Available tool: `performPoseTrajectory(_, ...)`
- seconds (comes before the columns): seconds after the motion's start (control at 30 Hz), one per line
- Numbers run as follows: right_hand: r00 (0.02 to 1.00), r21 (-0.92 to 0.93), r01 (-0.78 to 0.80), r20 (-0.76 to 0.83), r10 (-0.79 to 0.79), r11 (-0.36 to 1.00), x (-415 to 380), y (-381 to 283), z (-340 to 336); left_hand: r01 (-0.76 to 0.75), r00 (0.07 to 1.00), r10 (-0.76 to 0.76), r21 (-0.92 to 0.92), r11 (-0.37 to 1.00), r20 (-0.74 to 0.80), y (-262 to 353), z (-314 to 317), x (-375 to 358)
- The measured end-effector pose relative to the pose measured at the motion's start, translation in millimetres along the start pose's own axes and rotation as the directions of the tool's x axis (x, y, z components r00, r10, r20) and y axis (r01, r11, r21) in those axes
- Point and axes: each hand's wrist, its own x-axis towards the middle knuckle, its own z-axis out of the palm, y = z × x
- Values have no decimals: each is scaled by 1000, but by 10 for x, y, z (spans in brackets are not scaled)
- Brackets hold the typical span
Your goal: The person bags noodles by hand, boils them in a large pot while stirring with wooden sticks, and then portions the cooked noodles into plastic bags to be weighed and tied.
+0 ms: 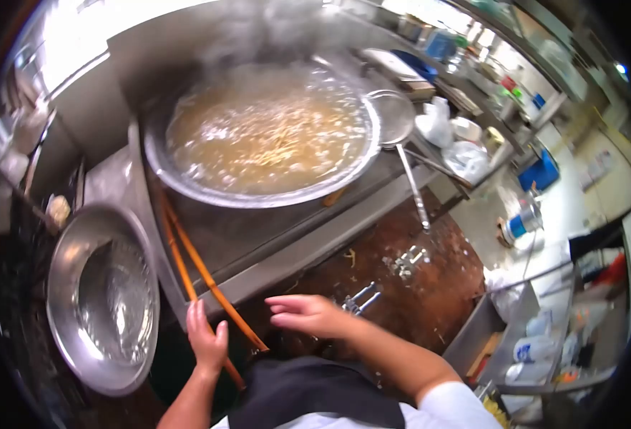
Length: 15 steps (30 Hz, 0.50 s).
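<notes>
My left hand (206,339) hangs low by the front edge of the steel stove, fingers spread, holding nothing, right beside the near ends of two long orange chopsticks (195,268) that rest on the stove top. My right hand (308,313) floats open over the brown floor, palm down, nothing in it. A big steaming wok (265,136) full of noodles boiling in cloudy water sits on the stove ahead of both hands.
A metal bowl holding a wire strainer (104,297) sits at the left. A long-handled strainer ladle (401,143) leans on the wok's right rim. Plastic bags (448,139) and containers crowd the counter at right. A shelf with bottles (537,343) stands low right.
</notes>
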Motion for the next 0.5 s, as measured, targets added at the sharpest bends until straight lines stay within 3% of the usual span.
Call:
performPoseTrajectory(0.03, 999, 17, -19, 31, 19, 1000, -377, -595, -130, -106, 994, 106, -1, 994, 3, 182, -47, 101)
performPoseTrajectory(0.07, 997, 16, 77, 5, -77, 997, -822, -1038, -216, -158, 987, 160, -77, 984, 29, 380, -62, 222)
performPoseTrajectory(0.1, 941, 71, 336, -64, -332, 939, -1315, -1281, -183, -210, 974, 221, -160, 965, 52, 586, -34, 345)
performPoseTrajectory(0.13, 949, 75, 313, -45, -311, 947, -1598, -1473, -231, -230, 965, 252, -219, 948, 79, 819, 37, 474)
performPoseTrajectory(0.17, 710, 225, 593, 305, -634, 773, -1842, -1617, -288, -256, 949, 296, -281, 925, 107, 1048, 134, 588)
performPoseTrajectory(0.2, 259, 461, 722, 511, -820, 515, -2123, -1771, -314, -226, 938, 305, -376, 899, 166, 1251, 266, 666)
performPoseTrajectory(0.27, 493, -130, 829, 627, -603, 543, -2872, -2161, -234, -99, 898, 324, -581, 808, 299, 1753, 546, 780)
performPoseTrajectory(0.3, 503, -154, 833, 610, -612, 532, -3089, -2167, -233, -169, 865, 408, -597, 784, 292, 1967, 725, 807)
performPoseTrajectory(0.37, 620, -310, 769, 575, -534, 558, -3516, -2101, -262, -154, 799, 487, -663, 732, 353, 2463, 1010, 752)
performPoseTrajectory(0.5, 691, -445, 722, 438, -575, 529, -4372, -1748, -404, -123, 613, 616, -711, 693, 494, 3320, 1605, 305)
